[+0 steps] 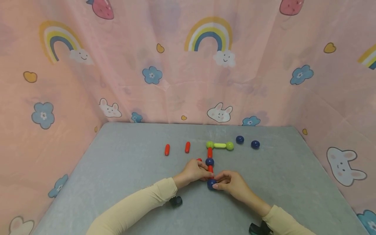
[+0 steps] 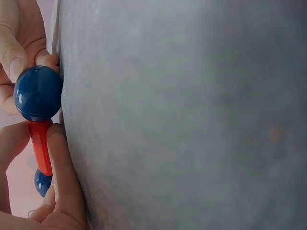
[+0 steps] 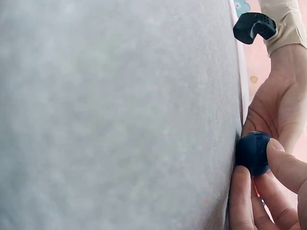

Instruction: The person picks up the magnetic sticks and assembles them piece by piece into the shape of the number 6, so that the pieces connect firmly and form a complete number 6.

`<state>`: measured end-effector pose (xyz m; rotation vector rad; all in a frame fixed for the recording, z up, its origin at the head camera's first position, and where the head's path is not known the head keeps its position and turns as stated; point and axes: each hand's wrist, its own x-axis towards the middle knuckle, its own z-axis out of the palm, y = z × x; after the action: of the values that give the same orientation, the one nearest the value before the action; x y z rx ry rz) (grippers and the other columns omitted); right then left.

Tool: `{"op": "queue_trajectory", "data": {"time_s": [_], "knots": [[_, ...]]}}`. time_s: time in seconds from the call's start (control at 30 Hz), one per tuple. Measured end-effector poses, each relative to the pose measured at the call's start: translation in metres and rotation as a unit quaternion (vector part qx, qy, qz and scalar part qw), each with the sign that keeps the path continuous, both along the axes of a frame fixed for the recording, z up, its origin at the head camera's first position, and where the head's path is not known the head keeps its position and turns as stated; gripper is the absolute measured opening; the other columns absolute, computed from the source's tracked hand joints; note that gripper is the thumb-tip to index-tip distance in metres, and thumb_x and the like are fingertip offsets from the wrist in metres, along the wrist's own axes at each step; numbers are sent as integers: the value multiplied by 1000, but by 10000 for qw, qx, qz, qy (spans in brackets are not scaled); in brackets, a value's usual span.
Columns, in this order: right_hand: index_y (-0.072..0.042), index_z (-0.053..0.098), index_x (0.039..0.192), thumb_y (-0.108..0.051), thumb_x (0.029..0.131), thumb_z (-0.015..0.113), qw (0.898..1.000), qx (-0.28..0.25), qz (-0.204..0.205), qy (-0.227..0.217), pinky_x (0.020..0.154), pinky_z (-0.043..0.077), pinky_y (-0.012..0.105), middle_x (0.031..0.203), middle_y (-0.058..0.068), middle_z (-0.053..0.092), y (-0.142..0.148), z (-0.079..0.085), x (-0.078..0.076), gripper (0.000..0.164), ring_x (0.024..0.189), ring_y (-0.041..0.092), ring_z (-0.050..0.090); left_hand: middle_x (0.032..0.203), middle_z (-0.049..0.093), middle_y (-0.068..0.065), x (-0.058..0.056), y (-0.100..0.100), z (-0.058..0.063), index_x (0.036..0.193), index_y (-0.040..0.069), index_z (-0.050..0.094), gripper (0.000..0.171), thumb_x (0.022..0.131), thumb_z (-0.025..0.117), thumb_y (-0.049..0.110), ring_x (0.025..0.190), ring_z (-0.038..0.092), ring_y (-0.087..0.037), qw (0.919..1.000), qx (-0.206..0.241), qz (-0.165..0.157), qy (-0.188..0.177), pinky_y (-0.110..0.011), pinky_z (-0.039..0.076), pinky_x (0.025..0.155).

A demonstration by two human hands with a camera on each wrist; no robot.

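Pink bkgd cloth (image 1: pixel 182 94) (w/ rainbows (image 1: pixel 208 26)), gray tbl (image 1: pixel 123 163)

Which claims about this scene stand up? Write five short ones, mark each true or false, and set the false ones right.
1. The right hand pinches the nearest blue ball. True.
2. The left hand hangs idle. False: it holds the red stick next to that ball.
3. The green stick has a green ball at each end. True.
4. The two loose blue balls lie left of the green stick. False: both lie to its right.
5. The sleeves are black. False: they are cream.
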<state>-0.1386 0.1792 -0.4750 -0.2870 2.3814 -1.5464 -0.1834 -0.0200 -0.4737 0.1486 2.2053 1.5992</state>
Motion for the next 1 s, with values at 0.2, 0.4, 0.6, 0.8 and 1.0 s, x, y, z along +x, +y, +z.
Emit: {"op": "queue_trajectory", "data": {"time_s": [0.2,0.4,0.6,0.8,1.0], "knots": [[1,71,103,-21,81,82,10000,-39,78,-13,68,55,20,99,15,75,1,0,-1,33,79,7,70,76,77,-13,0,-1,1,91,2,72,23,77,84,15,64,72,-11,10000,8,4,63,-21,53,56],[3,69,106,-22,82,81,9995,-56,262,-156,68,56,21,99,15,74,4,3,-4,36,79,9,69,76,76,-12,0,0,0,90,2,72,23,76,85,16,64,72,-11,10000,16,52,-1,-22,54,57],[3,69,108,-21,85,78,9995,164,273,-50,68,56,24,98,15,74,11,8,-17,34,79,11,68,77,77,-14,0,0,0,92,0,73,25,77,85,15,65,73,-13,10000,39,62,-17,-23,56,59],[0,68,112,-22,89,74,9989,389,8,250,75,56,24,105,13,73,19,18,-41,33,85,10,68,79,77,-14,-1,0,-2,94,0,72,27,77,85,16,64,72,-11,10000,24,18,-56,-22,55,59],[0,68,114,-20,90,73,9962,508,0,701,77,55,22,108,15,72,20,28,-68,32,89,12,68,80,77,-13,0,-1,-3,96,0,72,28,78,84,17,65,71,-9,10000,64,-42,-48,-22,55,60]]}}
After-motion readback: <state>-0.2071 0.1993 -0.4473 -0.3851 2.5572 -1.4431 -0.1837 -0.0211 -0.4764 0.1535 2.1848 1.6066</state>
